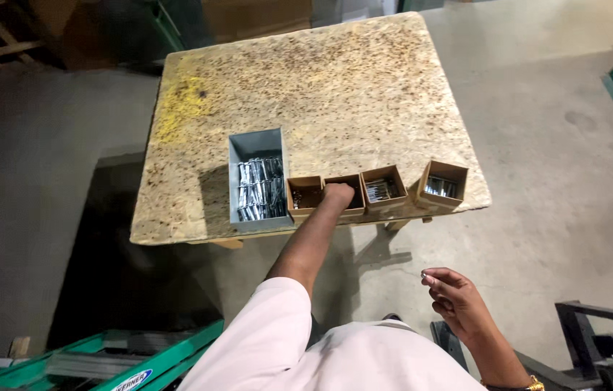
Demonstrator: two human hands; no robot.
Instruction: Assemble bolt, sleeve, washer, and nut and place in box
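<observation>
The left hand [338, 194] reaches curled into the second small cardboard box [345, 194] on the counter [306, 87]; its grip is hidden. The right hand [450, 288], apart and half-closed, pinches perhaps a small metal piece [424, 274].

On table: rough chipboard table [335, 80] bears grey metal bin [256, 145] leftmost, four small brown cardboard boxes [382, 187] rowed rightward.
Left hand [338, 194]: inside second box.
</observation>
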